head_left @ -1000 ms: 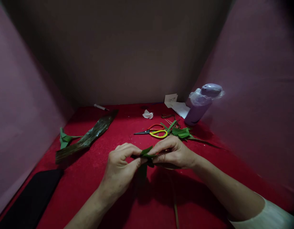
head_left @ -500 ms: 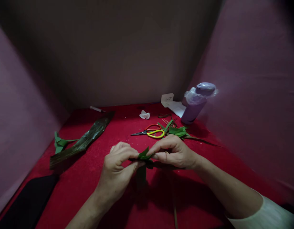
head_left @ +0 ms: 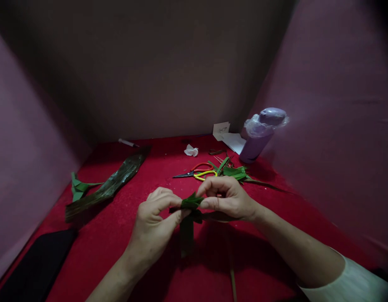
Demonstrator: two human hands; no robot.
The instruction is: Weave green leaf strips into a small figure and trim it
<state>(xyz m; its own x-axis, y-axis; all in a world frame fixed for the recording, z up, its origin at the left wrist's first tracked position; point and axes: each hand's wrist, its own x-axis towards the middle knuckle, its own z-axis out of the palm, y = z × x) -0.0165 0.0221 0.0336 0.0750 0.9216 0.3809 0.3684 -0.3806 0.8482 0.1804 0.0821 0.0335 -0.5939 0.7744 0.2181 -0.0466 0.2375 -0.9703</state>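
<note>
A folded green leaf (head_left: pixel 191 203) is held above the red table by both hands. My left hand (head_left: pixel 158 220) pinches its left side between thumb and fingers. My right hand (head_left: pixel 228 199) has its thumb and index finger closed at the leaf's right edge. A wide leaf strip (head_left: pixel 187 237) hangs down below the fold, and a darker strip (head_left: pixel 217 216) runs rightward under my right hand. Just beyond the hands lie scissors (head_left: pixel 190 173) with one red and one yellow handle loop. My right hand partly hides the yellow loop.
Cut and folded green leaves (head_left: pixel 234 172) lie behind my right hand. Long dark leaves (head_left: pixel 118 180) and a folded leaf piece (head_left: pixel 79 188) are at left. A purple bottle (head_left: pixel 256 144), white papers (head_left: pixel 233 141), crumpled tissue (head_left: pixel 191 150), a syringe-like tube (head_left: pixel 127 142) and a black object (head_left: pixel 36 264) surround them.
My right hand's fingers have shifted slightly and spread a little at the leaf's upper edge, showing more of the fold. The left hand keeps its pinch in nearly the same place.
</note>
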